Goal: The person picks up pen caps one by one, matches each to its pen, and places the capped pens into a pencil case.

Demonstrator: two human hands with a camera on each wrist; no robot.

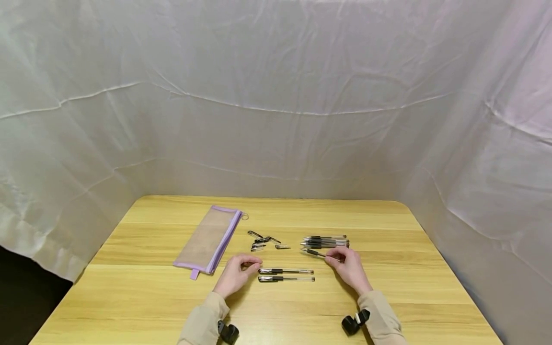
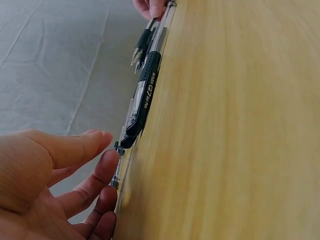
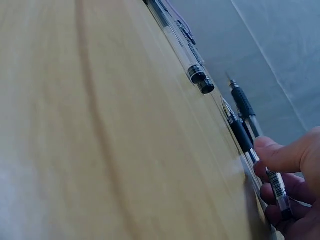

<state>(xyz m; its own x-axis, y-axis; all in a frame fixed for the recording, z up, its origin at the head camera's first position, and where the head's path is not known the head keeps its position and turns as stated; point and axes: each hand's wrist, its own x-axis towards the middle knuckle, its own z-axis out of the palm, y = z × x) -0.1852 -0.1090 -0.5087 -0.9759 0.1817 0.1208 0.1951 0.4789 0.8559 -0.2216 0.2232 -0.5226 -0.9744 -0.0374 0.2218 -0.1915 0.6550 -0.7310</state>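
My right hand (image 1: 349, 269) pinches an uncapped gel pen (image 1: 313, 252) between thumb and fingers, its bare tip pointing left. In the right wrist view, the thumb lies over the clear barrel of this gel pen (image 3: 243, 102). Just behind it lies a row of uncapped gel pens (image 1: 324, 244). Relaxed and holding nothing, my left hand (image 1: 235, 274) is beside the capped ends of two gel pens (image 1: 285, 271). In the left wrist view, its fingertips are close to the dark cap of the nearer pen (image 2: 145, 107). Several loose pen caps (image 1: 258, 241) are scattered behind the left hand.
A mesh zip pouch (image 1: 204, 237) with purple edging lies flat on the left of the wooden table (image 1: 172, 302). Its ring (image 1: 245, 216) sticks out at the far corner. Pale fabric (image 1: 276, 143) hangs around the table's back and sides.
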